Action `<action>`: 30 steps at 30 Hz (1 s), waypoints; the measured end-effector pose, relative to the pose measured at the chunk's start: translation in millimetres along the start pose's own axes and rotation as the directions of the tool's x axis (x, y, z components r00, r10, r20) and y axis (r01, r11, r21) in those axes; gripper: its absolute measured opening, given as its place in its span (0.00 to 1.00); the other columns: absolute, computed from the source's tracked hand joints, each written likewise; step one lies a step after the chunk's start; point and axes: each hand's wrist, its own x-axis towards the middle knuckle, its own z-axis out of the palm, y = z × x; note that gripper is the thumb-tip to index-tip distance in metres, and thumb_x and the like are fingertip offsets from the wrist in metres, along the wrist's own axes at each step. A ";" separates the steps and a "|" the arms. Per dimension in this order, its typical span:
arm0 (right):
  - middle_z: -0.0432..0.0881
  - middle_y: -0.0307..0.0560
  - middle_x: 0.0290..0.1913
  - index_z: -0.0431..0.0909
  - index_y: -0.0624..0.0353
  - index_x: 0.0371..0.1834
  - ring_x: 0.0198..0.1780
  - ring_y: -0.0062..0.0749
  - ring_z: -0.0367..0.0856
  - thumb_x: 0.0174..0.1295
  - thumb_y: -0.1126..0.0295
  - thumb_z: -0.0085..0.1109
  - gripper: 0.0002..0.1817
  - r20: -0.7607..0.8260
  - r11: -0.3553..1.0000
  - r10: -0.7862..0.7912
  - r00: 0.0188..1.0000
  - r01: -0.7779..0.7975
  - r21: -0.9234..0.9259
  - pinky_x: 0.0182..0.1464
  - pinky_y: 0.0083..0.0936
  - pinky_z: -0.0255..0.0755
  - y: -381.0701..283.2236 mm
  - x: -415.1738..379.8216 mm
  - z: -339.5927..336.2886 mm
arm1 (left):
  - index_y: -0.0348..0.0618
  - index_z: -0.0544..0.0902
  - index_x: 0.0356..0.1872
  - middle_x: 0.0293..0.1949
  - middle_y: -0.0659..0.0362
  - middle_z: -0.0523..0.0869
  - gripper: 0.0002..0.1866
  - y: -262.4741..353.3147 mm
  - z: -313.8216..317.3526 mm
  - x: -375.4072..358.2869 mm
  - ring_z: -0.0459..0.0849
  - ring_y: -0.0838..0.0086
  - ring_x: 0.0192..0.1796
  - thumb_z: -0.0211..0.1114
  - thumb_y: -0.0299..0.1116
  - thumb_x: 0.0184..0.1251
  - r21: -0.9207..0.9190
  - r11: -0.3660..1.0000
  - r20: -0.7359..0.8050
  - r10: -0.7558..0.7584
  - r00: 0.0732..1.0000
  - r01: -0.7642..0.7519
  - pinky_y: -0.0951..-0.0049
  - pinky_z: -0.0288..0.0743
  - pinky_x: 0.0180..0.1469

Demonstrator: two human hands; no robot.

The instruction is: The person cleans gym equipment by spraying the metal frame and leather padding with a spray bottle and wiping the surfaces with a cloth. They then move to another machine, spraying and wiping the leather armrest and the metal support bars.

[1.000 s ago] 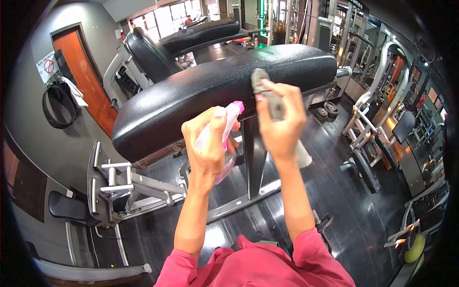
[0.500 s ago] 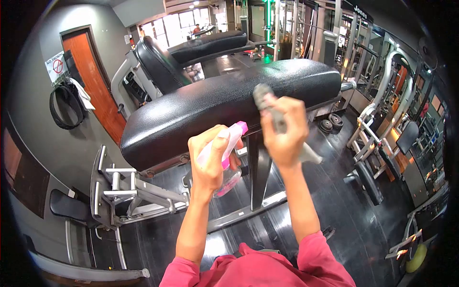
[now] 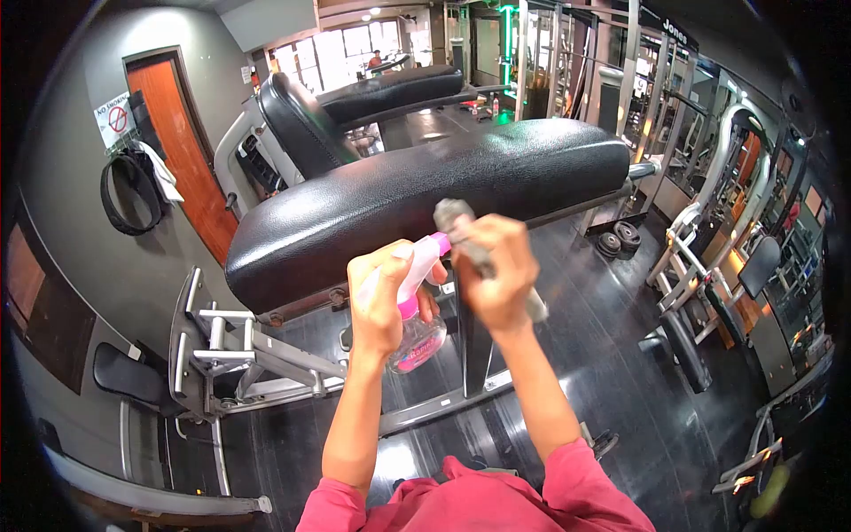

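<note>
My left hand [image 3: 379, 297] is wrapped round a clear spray bottle [image 3: 420, 341] with a pink and white trigger head, its pink nozzle pointing up and to the right. My right hand [image 3: 501, 266], a little blurred, grips a bunched grey cloth [image 3: 455, 215]. Part of the cloth sticks out above the fingers, close by the nozzle, and a paler end hangs below the hand. Just beyond both hands lies a long black padded bench [image 3: 425, 182], its vinyl shiny under the lights. The cloth overlaps the bench's near side in this view.
Behind the bench stands another black padded machine [image 3: 306, 129]. A grey metal frame [image 3: 257, 346] is at the left, weight plates [image 3: 618, 238] lie on the floor at right, and more machines [image 3: 709, 230] line the right side. A person [image 3: 376, 60] is far back.
My right hand with the cloth has come down and left, off the bench's top toward the spray nozzle. My left hand still holds the bottle, and the view has shifted slightly.
</note>
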 end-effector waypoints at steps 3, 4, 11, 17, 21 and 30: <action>0.83 0.45 0.43 0.84 0.54 0.45 0.44 0.42 0.82 0.52 0.76 0.71 0.15 0.053 0.999 -0.004 0.999 0.001 0.044 0.45 0.34 0.77 6.6 -13.5 0.4 | 0.28 0.83 0.32 0.27 0.51 0.85 0.25 -3.5 1.7 -0.9 0.80 0.75 0.16 0.51 0.45 0.76 -0.033 0.999 -0.010 0.001 1.000 -0.001 0.76 0.76 0.21; 0.83 0.45 0.43 0.84 0.54 0.45 0.44 0.42 0.82 0.52 0.76 0.71 0.16 0.008 1.000 0.001 1.000 -0.001 -0.008 0.45 0.35 0.77 13.2 -11.8 -4.9 | 0.28 0.82 0.32 0.27 0.51 0.85 0.25 -3.9 1.2 -0.5 0.80 0.75 0.16 0.51 0.45 0.76 -0.039 0.999 -0.005 0.005 1.000 -0.005 0.76 0.76 0.21; 0.83 0.50 0.45 0.82 0.59 0.46 0.46 0.46 0.81 0.56 0.80 0.68 0.14 -0.244 0.984 0.113 0.963 -0.143 -0.109 0.50 0.38 0.76 29.7 -10.6 -5.5 | 0.28 0.82 0.32 0.27 0.50 0.85 0.25 -5.3 6.6 0.7 0.80 0.74 0.16 0.50 0.44 0.76 -0.039 0.999 -0.035 0.022 0.999 -0.024 0.75 0.76 0.21; 0.83 0.45 0.43 0.84 0.52 0.47 0.46 0.44 0.82 0.51 0.76 0.71 0.18 0.133 0.995 0.030 0.991 -0.042 0.090 0.50 0.38 0.77 16.2 -31.5 -1.2 | 0.28 0.82 0.32 0.27 0.51 0.85 0.25 -9.5 16.0 2.3 0.80 0.74 0.16 0.50 0.43 0.76 -0.025 0.998 -0.065 0.057 0.996 -0.059 0.75 0.77 0.21; 0.83 0.50 0.44 0.84 0.58 0.46 0.47 0.45 0.81 0.54 0.81 0.66 0.15 -0.170 0.989 0.135 0.976 -0.144 -0.041 0.51 0.37 0.75 36.4 -1.4 -21.8 | 0.28 0.83 0.32 0.27 0.51 0.85 0.25 -11.4 15.7 2.3 0.80 0.75 0.16 0.50 0.44 0.77 -0.008 0.998 -0.047 0.065 0.997 -0.066 0.75 0.77 0.21; 0.81 0.47 0.43 0.84 0.51 0.50 0.45 0.42 0.83 0.52 0.78 0.69 0.20 0.113 0.999 0.027 0.993 -0.030 0.030 0.47 0.34 0.77 15.2 21.7 -19.8 | 0.28 0.82 0.31 0.26 0.51 0.85 0.25 -10.2 25.2 6.8 0.80 0.75 0.16 0.50 0.43 0.76 0.035 0.996 -0.085 0.088 0.992 -0.085 0.75 0.77 0.21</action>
